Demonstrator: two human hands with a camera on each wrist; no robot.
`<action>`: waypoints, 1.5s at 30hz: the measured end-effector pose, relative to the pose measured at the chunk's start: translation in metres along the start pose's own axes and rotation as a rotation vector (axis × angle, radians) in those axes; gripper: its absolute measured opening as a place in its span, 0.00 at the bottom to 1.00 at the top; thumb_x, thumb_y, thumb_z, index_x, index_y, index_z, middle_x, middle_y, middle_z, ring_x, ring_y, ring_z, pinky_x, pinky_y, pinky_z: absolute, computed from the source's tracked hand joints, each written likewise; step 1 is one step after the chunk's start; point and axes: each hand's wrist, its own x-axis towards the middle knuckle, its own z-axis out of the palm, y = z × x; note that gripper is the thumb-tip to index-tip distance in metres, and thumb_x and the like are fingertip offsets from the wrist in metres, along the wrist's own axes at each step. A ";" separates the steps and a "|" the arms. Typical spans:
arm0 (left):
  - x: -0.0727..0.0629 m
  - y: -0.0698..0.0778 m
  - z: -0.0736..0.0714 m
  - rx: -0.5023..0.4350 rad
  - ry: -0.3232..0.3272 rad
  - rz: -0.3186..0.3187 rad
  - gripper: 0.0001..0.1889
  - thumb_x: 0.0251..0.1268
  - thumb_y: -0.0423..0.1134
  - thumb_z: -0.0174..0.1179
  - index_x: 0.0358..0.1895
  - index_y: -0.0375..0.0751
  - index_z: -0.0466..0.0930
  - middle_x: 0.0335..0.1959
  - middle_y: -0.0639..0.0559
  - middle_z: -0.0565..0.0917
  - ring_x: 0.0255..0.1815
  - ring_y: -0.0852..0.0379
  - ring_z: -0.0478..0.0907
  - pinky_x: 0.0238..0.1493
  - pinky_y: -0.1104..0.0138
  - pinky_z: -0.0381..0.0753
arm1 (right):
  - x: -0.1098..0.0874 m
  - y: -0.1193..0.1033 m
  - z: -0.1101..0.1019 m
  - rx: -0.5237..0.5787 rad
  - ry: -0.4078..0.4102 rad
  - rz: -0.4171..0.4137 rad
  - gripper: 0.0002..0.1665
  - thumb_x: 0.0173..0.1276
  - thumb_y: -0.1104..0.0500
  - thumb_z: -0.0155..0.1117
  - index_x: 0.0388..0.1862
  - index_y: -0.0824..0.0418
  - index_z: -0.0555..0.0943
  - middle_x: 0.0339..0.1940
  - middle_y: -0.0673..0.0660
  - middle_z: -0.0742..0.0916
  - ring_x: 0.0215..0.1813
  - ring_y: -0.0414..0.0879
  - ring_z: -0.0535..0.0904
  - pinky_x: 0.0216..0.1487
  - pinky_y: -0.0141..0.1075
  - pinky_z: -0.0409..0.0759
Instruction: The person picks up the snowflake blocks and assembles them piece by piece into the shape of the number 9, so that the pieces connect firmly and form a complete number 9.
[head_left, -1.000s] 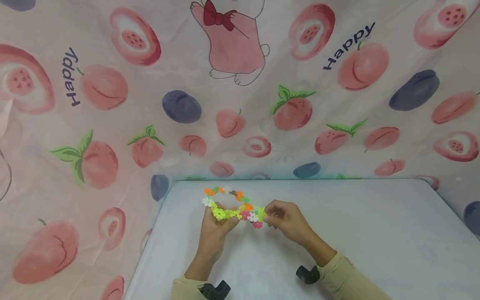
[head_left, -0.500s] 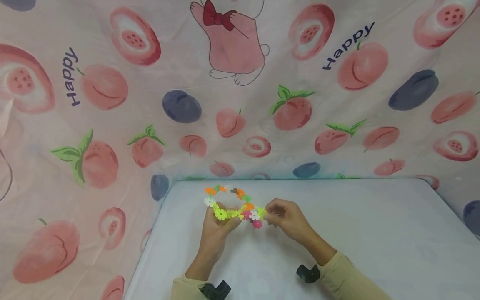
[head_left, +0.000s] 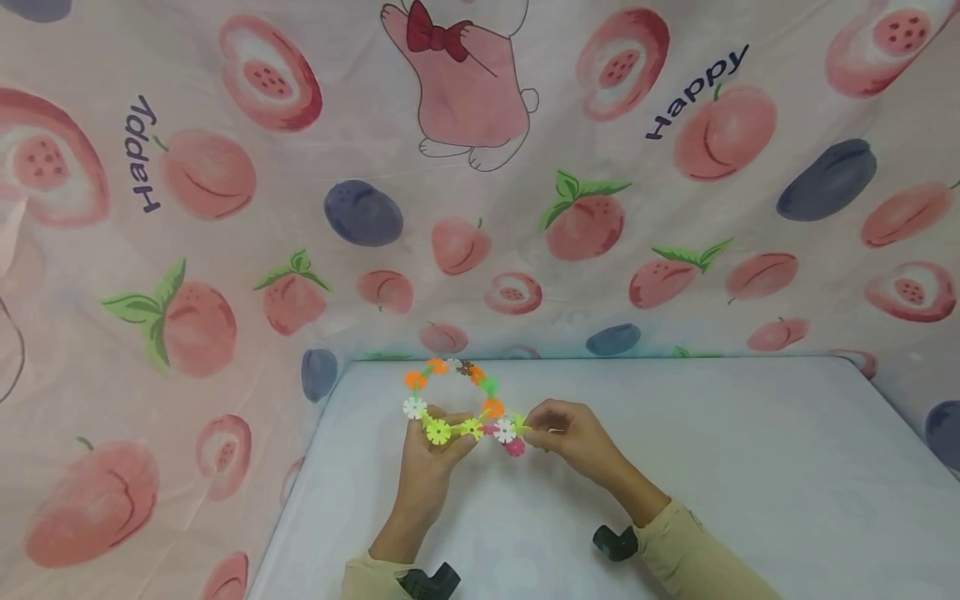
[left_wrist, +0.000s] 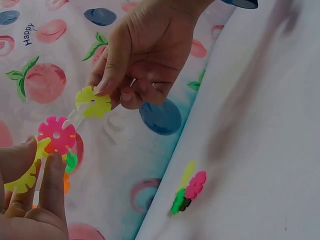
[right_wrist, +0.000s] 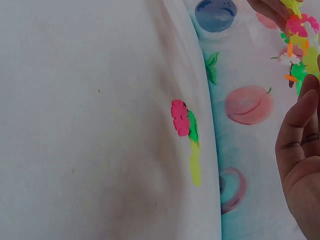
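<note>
A ring of linked plastic snowflake discs [head_left: 438, 431], in yellow, orange, green, white and brown, is held up above the table. My left hand [head_left: 429, 467] grips its near side, thumb in front and fingers behind. On the ring's right side a pink disc [left_wrist: 56, 131] joins a white disc [left_wrist: 75, 118], seen edge-on in the left wrist view. Beyond that is a yellow disc [left_wrist: 97, 107], which my right hand [head_left: 576, 442] pinches between thumb and index finger. Whether this yellow disc is fully slotted into the white one, I cannot tell.
A small group of loose discs, pink [right_wrist: 180, 118], green [right_wrist: 193, 126], yellow [right_wrist: 195, 165] and a dark one, lies on the white table [head_left: 750, 467] below the hands. Behind the table hangs a fruit-patterned cloth [head_left: 480, 200]. Dark wrist mounts [head_left: 617, 543] sit at both sleeves.
The ring has tilted up, so its far side stands higher and its discs face the head view more. Both hands keep their hold and have shifted slightly left.
</note>
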 end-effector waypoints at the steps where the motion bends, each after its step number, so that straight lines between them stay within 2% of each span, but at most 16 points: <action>1: 0.000 0.000 0.000 0.004 0.002 -0.008 0.30 0.63 0.28 0.68 0.62 0.36 0.57 0.61 0.37 0.81 0.63 0.51 0.80 0.59 0.68 0.83 | 0.000 0.001 0.000 0.001 -0.002 0.002 0.09 0.64 0.52 0.76 0.40 0.50 0.87 0.39 0.52 0.88 0.42 0.51 0.83 0.40 0.39 0.88; 4: 0.001 -0.002 -0.001 -0.018 -0.001 -0.031 0.31 0.64 0.28 0.66 0.62 0.37 0.56 0.63 0.37 0.79 0.64 0.50 0.79 0.59 0.66 0.83 | 0.002 0.004 -0.001 0.000 -0.006 0.007 0.09 0.64 0.52 0.76 0.40 0.51 0.87 0.39 0.52 0.88 0.43 0.51 0.83 0.40 0.39 0.87; 11: 0.002 -0.004 -0.004 -0.229 -0.047 -0.051 0.27 0.67 0.25 0.62 0.59 0.41 0.55 0.68 0.28 0.70 0.65 0.45 0.79 0.61 0.55 0.83 | 0.009 0.013 -0.002 -0.026 0.001 0.052 0.07 0.65 0.57 0.75 0.41 0.51 0.87 0.40 0.51 0.88 0.43 0.49 0.83 0.42 0.37 0.86; 18: 0.006 -0.006 -0.007 -0.251 -0.042 -0.073 0.28 0.67 0.21 0.58 0.62 0.37 0.52 0.63 0.37 0.73 0.63 0.46 0.79 0.59 0.52 0.84 | 0.022 0.023 0.000 -0.104 0.073 0.144 0.09 0.65 0.59 0.74 0.44 0.57 0.87 0.41 0.50 0.88 0.39 0.47 0.82 0.37 0.39 0.85; 27: 0.007 -0.005 -0.008 -0.300 -0.055 -0.095 0.31 0.66 0.18 0.55 0.64 0.46 0.52 0.67 0.29 0.68 0.66 0.41 0.78 0.61 0.52 0.82 | 0.036 0.036 0.005 -0.240 0.162 0.223 0.09 0.64 0.55 0.75 0.42 0.54 0.88 0.38 0.51 0.88 0.38 0.45 0.81 0.33 0.36 0.84; 30: 0.007 -0.006 -0.009 -0.299 -0.060 -0.102 0.32 0.67 0.18 0.54 0.65 0.47 0.51 0.67 0.30 0.68 0.66 0.42 0.78 0.61 0.53 0.82 | 0.040 0.044 0.008 -0.294 0.163 0.268 0.10 0.64 0.53 0.74 0.44 0.53 0.88 0.38 0.51 0.88 0.40 0.45 0.81 0.39 0.38 0.84; 34: 0.008 -0.007 -0.010 -0.294 -0.054 -0.104 0.32 0.67 0.17 0.52 0.66 0.45 0.50 0.63 0.34 0.71 0.65 0.42 0.78 0.61 0.54 0.82 | 0.044 0.052 0.011 -0.369 0.150 0.315 0.12 0.65 0.52 0.73 0.46 0.52 0.88 0.41 0.52 0.88 0.44 0.47 0.81 0.51 0.46 0.83; 36: 0.008 -0.007 -0.010 -0.299 -0.052 -0.106 0.32 0.67 0.16 0.52 0.66 0.45 0.50 0.63 0.34 0.72 0.65 0.42 0.78 0.61 0.53 0.82 | 0.046 0.052 0.012 -0.411 0.143 0.329 0.14 0.64 0.52 0.74 0.48 0.52 0.88 0.41 0.52 0.87 0.45 0.47 0.80 0.53 0.49 0.82; 38: 0.007 -0.006 -0.010 -0.310 -0.053 -0.104 0.33 0.67 0.16 0.51 0.67 0.44 0.49 0.63 0.33 0.72 0.66 0.42 0.78 0.62 0.53 0.81 | 0.047 0.052 0.013 -0.464 0.131 0.341 0.15 0.62 0.52 0.75 0.48 0.51 0.88 0.40 0.51 0.87 0.45 0.47 0.79 0.50 0.48 0.82; 42: 0.008 -0.007 -0.011 -0.305 -0.060 -0.101 0.34 0.66 0.16 0.51 0.68 0.43 0.49 0.62 0.35 0.72 0.66 0.42 0.78 0.62 0.54 0.81 | 0.050 0.049 0.014 -0.564 0.107 0.334 0.16 0.59 0.53 0.77 0.47 0.50 0.87 0.37 0.50 0.85 0.40 0.46 0.78 0.40 0.41 0.78; 45: 0.009 -0.008 -0.012 -0.293 -0.065 -0.096 0.33 0.66 0.16 0.51 0.67 0.43 0.49 0.62 0.35 0.72 0.66 0.42 0.78 0.63 0.55 0.81 | 0.052 0.050 0.012 -0.592 0.089 0.337 0.16 0.59 0.53 0.78 0.46 0.49 0.86 0.36 0.50 0.84 0.39 0.46 0.77 0.37 0.39 0.75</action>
